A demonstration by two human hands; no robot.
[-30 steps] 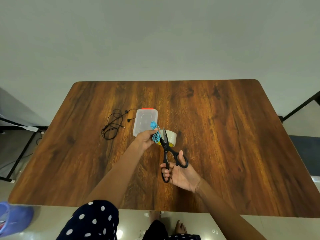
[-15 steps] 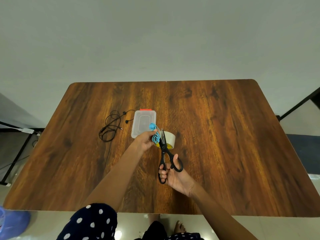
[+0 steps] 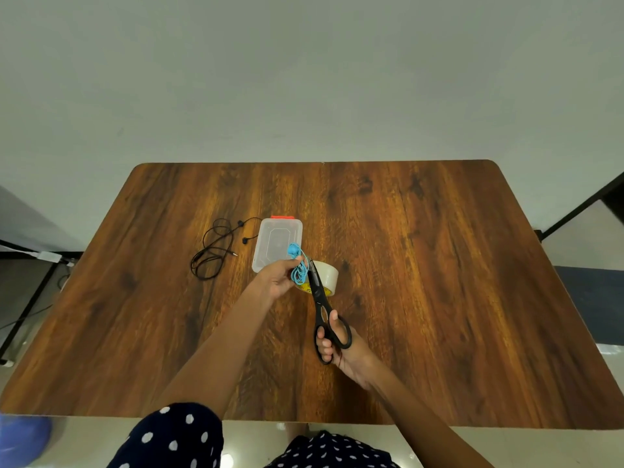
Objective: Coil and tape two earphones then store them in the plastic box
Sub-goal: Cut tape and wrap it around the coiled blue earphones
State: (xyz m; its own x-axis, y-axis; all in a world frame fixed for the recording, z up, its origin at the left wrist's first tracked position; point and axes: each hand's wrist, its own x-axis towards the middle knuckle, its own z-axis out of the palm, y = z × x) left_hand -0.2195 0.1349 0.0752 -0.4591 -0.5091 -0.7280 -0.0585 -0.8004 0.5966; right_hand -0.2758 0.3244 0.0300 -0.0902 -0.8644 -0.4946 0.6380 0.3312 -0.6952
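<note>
A brown wooden table stands against a plain grey wall. Black metal legs show to its left, a blue blurred thing at the floor's near-left corner.

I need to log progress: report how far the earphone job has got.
Done: the blue earphones are coiled, held by the left hand. In hand: the right hand works scissors beside the coil, by the tape roll. Left: the black earphones lie loose, and the plastic box is still lidded.

Box betw. earphone, tape.
</note>
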